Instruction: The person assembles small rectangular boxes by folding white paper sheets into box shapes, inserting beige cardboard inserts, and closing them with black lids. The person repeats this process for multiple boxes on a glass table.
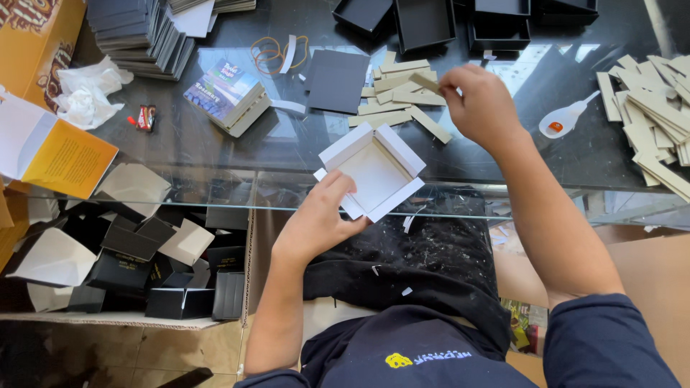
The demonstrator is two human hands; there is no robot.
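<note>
Our fingers point(338, 188) on the left hand point(316, 219) were closed on the lower left edge of a shallow white tray point(374, 171), its four low walls folded up, held tilted at the middle of the frame, over the near edge of the glass worktop point(215, 144). Our right hand point(480, 104) reached up to the upper middle, thumb and forefinger pinched narrow on one grey card strip point(425, 81) at the edge of a loose heap of strips point(394, 100). Just left of that heap lay a dark card square point(336, 80), and some rubber bands point(277, 52) above it. A small white glue bottle point(568, 118) lay right of our wrist, with a bigger pile of strips point(658, 118) at the far right. At lower left, a carton point(129, 320) held finished black boxes.
</note>
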